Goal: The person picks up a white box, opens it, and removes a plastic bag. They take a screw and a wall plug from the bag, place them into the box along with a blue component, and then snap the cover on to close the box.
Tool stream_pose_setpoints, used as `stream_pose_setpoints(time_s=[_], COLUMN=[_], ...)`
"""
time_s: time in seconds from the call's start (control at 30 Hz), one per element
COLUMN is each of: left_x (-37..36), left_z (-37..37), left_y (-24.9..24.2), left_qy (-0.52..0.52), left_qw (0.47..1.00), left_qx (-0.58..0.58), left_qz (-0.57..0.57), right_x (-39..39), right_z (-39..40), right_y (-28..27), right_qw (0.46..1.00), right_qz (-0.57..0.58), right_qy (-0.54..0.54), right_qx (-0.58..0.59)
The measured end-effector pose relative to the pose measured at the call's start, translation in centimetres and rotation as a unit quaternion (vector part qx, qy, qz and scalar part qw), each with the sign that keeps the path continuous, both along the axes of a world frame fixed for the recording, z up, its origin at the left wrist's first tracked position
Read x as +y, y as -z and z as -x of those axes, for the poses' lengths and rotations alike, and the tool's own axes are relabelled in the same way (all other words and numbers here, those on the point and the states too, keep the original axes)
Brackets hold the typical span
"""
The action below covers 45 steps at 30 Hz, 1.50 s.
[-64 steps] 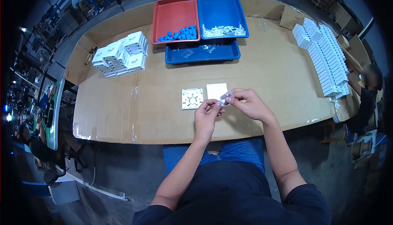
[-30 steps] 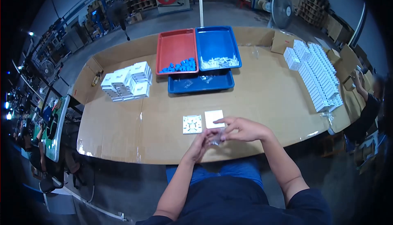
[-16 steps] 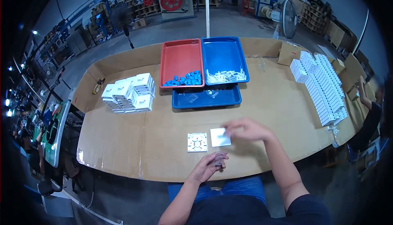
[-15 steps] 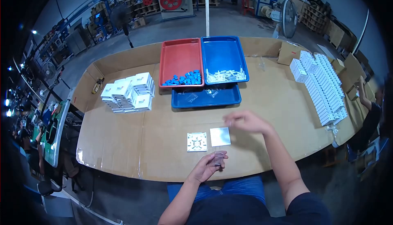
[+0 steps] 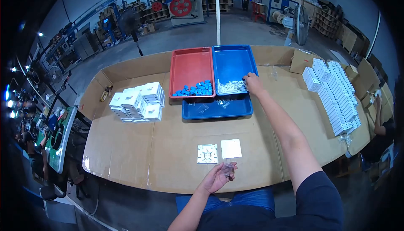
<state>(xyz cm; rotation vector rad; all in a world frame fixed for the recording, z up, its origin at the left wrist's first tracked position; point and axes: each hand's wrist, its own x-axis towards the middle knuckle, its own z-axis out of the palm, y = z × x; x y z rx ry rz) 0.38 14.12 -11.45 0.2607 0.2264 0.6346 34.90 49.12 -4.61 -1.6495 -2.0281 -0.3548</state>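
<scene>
My left hand (image 5: 215,178) is closed round a small clear plastic bag (image 5: 227,170) near the table's front edge. My right hand (image 5: 253,84) reaches to the right side of the upper blue tray (image 5: 233,60), its bent fingertips down at the white plastic pieces (image 5: 230,87); whatever they pinch is hidden. In front of my left hand lies a square white plate with cut-outs (image 5: 207,153), face up. Right beside it is a plain white square cover (image 5: 231,148).
A red tray (image 5: 191,69) holds small blue parts (image 5: 200,89). Another blue tray (image 5: 216,110) sits below with clear plastic scraps. White boxes are stacked at left (image 5: 141,100) and in long rows at right (image 5: 336,100). A cardboard wall (image 5: 139,65) edges the table. Another person's arm (image 5: 378,113) is at far right.
My right hand has moved forward from above the plain square cover to the white pieces in the blue tray. My left hand still holds the bag. The whole view has shifted slightly.
</scene>
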Motion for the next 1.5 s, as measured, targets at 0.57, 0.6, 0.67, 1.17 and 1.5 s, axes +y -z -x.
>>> stream_pose_setpoints(time_s=[0.57,0.6,0.67,1.17,1.5], left_x=[0.2,0.1,-0.2,-0.5,-0.9], left_z=[-0.2,-0.2,0.0,-0.1,0.1], left_y=[1.2,1.3,1.3,0.6,0.2], left_qy=[-0.024,-0.025,-0.022,-0.046,-0.042], left_qw=[0.999,0.999,0.999,0.998,0.996], left_qx=[-0.031,-0.042,-0.039,0.033,0.049], left_qz=[0.015,0.014,0.026,-0.019,-0.055], right_x=[-11.8,-15.5,-22.7,-35.7,-33.8], right_z=[3.7,4.9,7.0,12.8,13.9], right_y=[-4.9,-4.9,-3.2,-2.2,-3.7], right_qw=[0.880,0.860,0.821,0.789,0.837], right_qz=[0.106,0.150,0.196,0.328,0.371], right_qy=[-0.112,-0.124,-0.079,-0.108,-0.278], right_qx=[0.448,0.473,0.530,0.508,0.291])
